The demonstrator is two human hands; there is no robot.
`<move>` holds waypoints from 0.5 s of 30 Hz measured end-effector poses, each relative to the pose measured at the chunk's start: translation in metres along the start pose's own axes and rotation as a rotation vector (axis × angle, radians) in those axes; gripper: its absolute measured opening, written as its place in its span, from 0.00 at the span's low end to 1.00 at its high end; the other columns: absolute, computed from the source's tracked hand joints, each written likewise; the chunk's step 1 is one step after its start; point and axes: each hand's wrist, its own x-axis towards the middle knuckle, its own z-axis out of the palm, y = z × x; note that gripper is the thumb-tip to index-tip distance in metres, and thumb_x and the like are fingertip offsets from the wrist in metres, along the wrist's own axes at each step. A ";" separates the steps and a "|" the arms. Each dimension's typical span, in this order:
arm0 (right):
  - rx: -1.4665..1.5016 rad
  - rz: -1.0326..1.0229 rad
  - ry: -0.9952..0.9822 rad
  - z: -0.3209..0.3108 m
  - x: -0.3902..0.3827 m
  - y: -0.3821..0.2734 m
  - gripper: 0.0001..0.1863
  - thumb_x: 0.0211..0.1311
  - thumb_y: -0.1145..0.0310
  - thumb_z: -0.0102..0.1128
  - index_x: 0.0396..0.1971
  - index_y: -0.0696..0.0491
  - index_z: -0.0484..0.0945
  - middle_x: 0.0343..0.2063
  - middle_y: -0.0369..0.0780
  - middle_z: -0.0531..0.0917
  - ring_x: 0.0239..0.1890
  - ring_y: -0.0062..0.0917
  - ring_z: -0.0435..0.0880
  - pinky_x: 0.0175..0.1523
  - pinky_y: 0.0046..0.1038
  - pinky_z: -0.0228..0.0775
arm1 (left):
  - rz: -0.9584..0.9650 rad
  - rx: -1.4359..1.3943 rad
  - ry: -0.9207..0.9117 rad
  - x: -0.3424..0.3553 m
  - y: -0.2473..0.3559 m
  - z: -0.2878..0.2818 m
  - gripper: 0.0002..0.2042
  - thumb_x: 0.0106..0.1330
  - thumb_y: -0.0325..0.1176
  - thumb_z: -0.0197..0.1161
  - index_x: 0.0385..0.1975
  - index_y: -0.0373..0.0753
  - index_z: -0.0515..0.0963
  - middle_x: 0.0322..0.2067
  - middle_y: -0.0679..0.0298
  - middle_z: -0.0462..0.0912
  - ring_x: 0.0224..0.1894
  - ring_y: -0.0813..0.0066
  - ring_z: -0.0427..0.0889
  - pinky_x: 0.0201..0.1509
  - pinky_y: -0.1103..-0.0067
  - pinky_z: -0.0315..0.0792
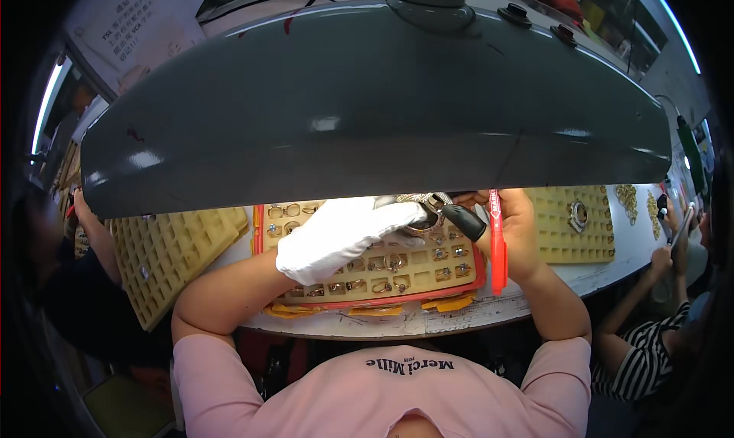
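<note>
Across the room, beyond your fingers (397, 214), a broad grey lamp hood (375, 117) spans above a scuffed white surface (367, 328). Your left hand (336, 235), gloved in white, has its fingers closed on a silvery jewelry piece (433, 201); a black, round-ended piece (465, 222) sits just right of it. Your right hand (518, 235) is clamped on a red marker (498, 247), some fingertips hidden. Below your fingers lies a ring tray (436, 294). Yellowish trays flank them, left (172, 247) and right (554, 243); farther right sits a person in striped clothing (650, 354).
</note>
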 end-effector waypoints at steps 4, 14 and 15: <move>-0.097 -0.090 -0.007 0.007 0.002 -0.014 0.21 0.52 0.84 0.63 0.46 0.60 0.67 0.44 0.46 0.78 0.46 0.27 0.80 0.53 0.28 0.74 | 0.096 0.277 0.081 -0.004 -0.001 -0.002 0.24 0.68 0.53 0.51 0.53 0.41 0.75 0.43 0.60 0.81 0.43 0.75 0.79 0.48 0.78 0.72; -0.719 -0.524 -0.036 0.010 0.014 -0.021 0.25 0.40 0.77 0.70 0.44 0.58 0.76 0.28 0.44 0.81 0.25 0.37 0.79 0.31 0.32 0.71 | 0.192 0.553 0.199 -0.003 0.010 0.009 0.15 0.62 0.32 0.64 0.48 0.37 0.78 0.33 0.72 0.80 0.32 0.89 0.72 0.35 0.86 0.68; -0.734 -0.549 -0.021 0.009 0.014 -0.017 0.26 0.39 0.77 0.69 0.44 0.58 0.76 0.27 0.44 0.81 0.24 0.36 0.79 0.30 0.32 0.71 | 0.184 0.205 0.147 -0.001 0.004 0.009 0.14 0.61 0.29 0.64 0.46 0.36 0.78 0.32 0.70 0.79 0.33 0.86 0.74 0.37 0.84 0.71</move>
